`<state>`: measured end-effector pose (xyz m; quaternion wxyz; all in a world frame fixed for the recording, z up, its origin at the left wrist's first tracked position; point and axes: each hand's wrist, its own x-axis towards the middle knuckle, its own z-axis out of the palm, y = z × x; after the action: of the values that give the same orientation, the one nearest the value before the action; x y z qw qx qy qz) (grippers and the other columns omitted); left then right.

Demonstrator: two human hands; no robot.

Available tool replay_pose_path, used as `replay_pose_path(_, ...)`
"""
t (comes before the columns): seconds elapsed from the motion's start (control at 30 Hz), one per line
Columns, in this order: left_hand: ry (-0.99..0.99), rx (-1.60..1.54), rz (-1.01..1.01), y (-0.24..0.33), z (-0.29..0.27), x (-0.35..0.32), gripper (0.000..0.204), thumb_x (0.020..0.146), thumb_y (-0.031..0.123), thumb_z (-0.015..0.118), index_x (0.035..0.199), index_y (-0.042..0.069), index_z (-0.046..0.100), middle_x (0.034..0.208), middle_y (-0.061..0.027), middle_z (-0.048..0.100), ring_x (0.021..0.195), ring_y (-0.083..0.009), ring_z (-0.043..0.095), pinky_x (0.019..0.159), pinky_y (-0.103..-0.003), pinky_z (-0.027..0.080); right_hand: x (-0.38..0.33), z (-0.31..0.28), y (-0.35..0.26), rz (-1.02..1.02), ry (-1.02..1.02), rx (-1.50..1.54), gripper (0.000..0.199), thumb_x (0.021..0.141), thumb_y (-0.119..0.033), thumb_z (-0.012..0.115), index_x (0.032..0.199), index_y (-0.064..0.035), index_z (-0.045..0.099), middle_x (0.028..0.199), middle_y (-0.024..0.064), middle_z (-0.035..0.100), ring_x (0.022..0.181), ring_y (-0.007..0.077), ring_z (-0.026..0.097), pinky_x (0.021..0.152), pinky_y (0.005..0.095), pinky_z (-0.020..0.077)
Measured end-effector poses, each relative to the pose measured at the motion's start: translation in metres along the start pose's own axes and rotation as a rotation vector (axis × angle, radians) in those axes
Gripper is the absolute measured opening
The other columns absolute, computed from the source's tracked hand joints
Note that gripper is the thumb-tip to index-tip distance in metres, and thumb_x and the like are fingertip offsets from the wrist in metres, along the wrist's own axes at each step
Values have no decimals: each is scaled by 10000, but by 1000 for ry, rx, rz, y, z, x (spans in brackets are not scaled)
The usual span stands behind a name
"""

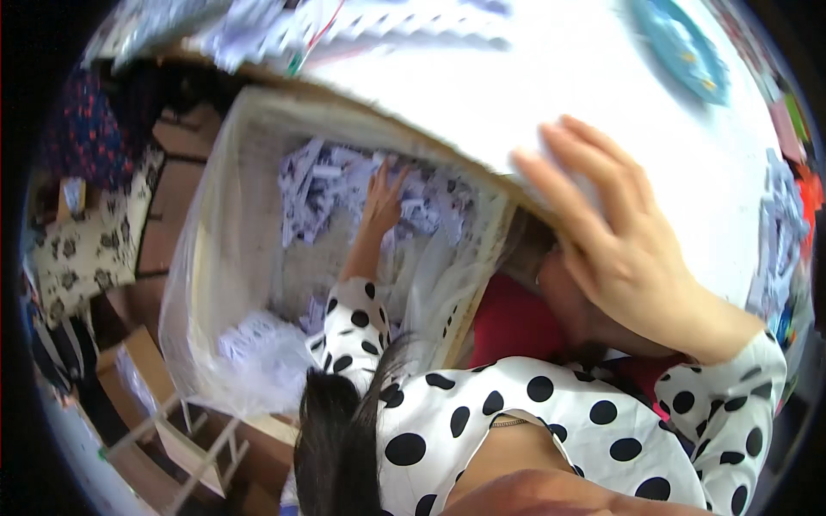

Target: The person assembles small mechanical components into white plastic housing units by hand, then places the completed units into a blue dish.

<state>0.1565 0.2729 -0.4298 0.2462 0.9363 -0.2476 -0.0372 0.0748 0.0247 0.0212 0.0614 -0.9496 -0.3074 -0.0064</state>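
Observation:
My left hand [384, 199] reaches down into a large box [202, 275] lined with clear plastic film. Its fingers are apart, over a pile of cut white paper pieces [314, 193] at the far side of the box; whether the fingertips touch the pile I cannot tell. Another bundle of white pieces [258, 337] lies at the box's near left, partly under the film. Above the near edge of the white table [447, 95], my right hand [615, 224] is open with fingers stretched and slightly blurred, and nothing shows in it.
At the table's far right is a teal tray [682, 47] with small yellow bits. Stacked white zigzag-edged strips [413, 26] lie along the far side, and grey-white strips [773, 232] at the right. On the floor at left stand a cardboard box [142, 370] and a wooden frame [202, 460].

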Motion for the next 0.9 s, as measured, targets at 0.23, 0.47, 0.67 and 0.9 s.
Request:
replay_pose_path(0.23,423,-154,-444,13,-1,-64,755,783,49,686,1452,1,340,1421,-320,394,1278,-485,408,1073,-532,362,-5,56,14,-178,228,74,631,820,-52,523,1425,46,374,1444,259,387,1379,388,344,1154,466,280)
replay_pose_path(0.47,442,-328,-503,116,-36,-108,524,876,4,524,1379,-72,399,1333,-274,464,1197,-383,503,1001,-436,423,-8,69,9,-246,546,120,583,796,-141,606,1343,20,486,1332,244,479,1286,395,439,1120,503,316)
replay_pose_path(0.67,788,-509,-214,194,-104,-84,476,933,23,544,1367,-96,389,1288,-239,532,1186,-315,539,1008,-392,435,-63,27,16,-663,848,8,392,851,-194,556,1226,-84,591,1268,165,548,1231,345,506,1098,518,368)
replay_pose_path(0.9,764,-651,-56,389,-202,-71,346,999,34,485,1331,-53,442,1071,-165,648,979,-205,632,901,-316,504,-246,-42,80,-97,900,497,340,819,-177,659,1158,-198,669,1216,94,560,1122,283,547,1018,407,433)
